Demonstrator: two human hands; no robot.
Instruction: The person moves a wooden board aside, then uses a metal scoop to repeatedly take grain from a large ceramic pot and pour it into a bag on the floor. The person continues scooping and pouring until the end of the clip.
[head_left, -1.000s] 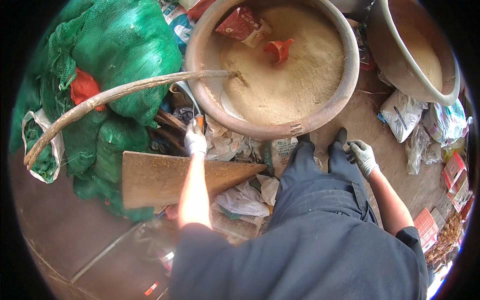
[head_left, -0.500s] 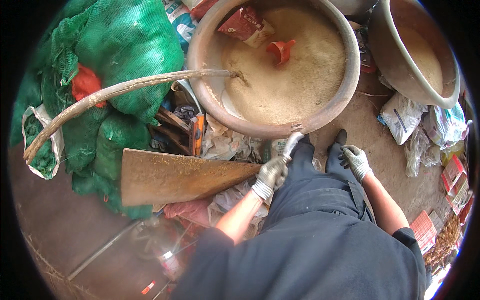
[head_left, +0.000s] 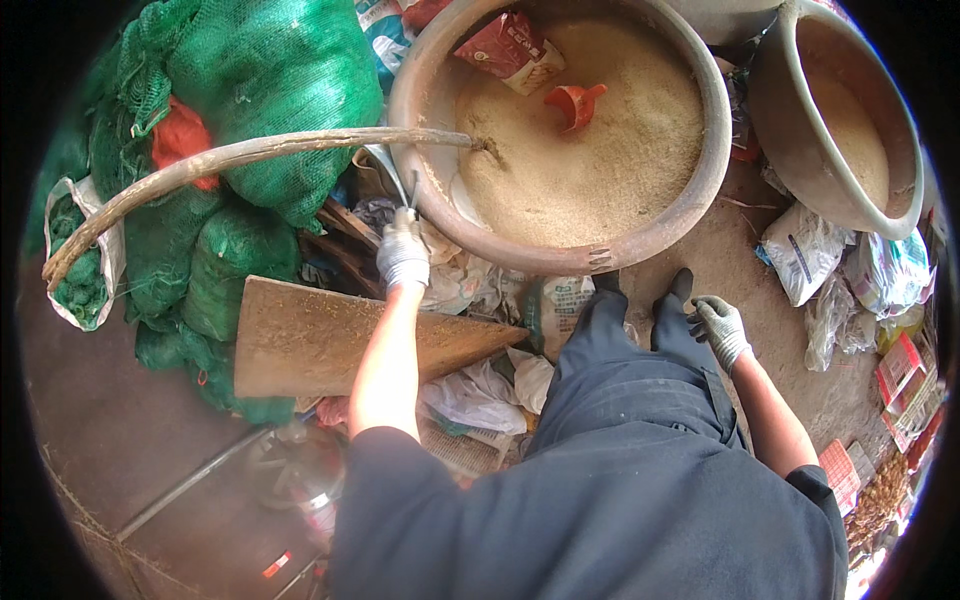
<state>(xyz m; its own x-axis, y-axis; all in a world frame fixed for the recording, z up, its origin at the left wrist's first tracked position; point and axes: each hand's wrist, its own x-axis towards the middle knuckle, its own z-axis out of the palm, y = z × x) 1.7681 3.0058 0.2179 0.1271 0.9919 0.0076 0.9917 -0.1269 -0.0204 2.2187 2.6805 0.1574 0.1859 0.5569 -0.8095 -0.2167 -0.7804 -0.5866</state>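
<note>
My left hand [head_left: 403, 248], in a pale glove, grips a narrow metal tool [head_left: 413, 197] beside the left wall of the big clay basin [head_left: 713, 140]. The basin holds pale grain with a red scoop [head_left: 568, 108] and a red packet [head_left: 495, 48] on it. A long bent branch [head_left: 225, 160] reaches over its rim, close above my left hand. My right hand [head_left: 718, 330], also gloved, hangs beside my right leg, empty, with fingers loosely bent and apart. A wide wooden board [head_left: 300, 335] lies below my left hand.
Green mesh sacks [head_left: 260, 90] are piled at the left. A second basin of grain [head_left: 818, 130] stands at the upper right, with plastic bags [head_left: 800, 255] below it. Red plastic crates [head_left: 895, 385] line the right. Paper, bags and wood scraps clutter the ground around my legs.
Half a second ago my left hand held a metal tool low in front of my legs; it has moved up and left to the basin's side. My right hand has hardly moved.
</note>
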